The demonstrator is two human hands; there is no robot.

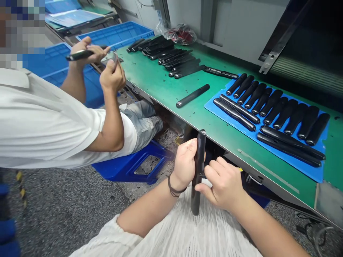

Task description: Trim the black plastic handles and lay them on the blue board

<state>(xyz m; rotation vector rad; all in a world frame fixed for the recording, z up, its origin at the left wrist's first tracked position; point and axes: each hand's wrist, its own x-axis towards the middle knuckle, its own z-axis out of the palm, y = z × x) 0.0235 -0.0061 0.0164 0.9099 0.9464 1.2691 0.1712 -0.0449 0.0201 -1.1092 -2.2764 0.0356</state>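
In front of my lap, my left hand [184,164] is wrapped round a long black plastic handle-like piece [200,153], which stands nearly upright with its rounded end on top. My right hand [223,182] is closed beside it, on a slim tool with a yellow end [240,169] poking out past the knuckles. A short dark tip of this tool meets the side of the black piece, while the thumb lies at the piece's lower half. Most of the tool is hidden in the fist, so its kind cannot be made out.
On the green bench [150,85] lie a single black piece [193,96], a pile of similar ones [166,53] and an open slim part [221,72]. A blue sheet [222,109] carries several more in rows. At left a co-worker [53,125] handles another piece, near blue crates [120,34] and a blue stool [128,166].
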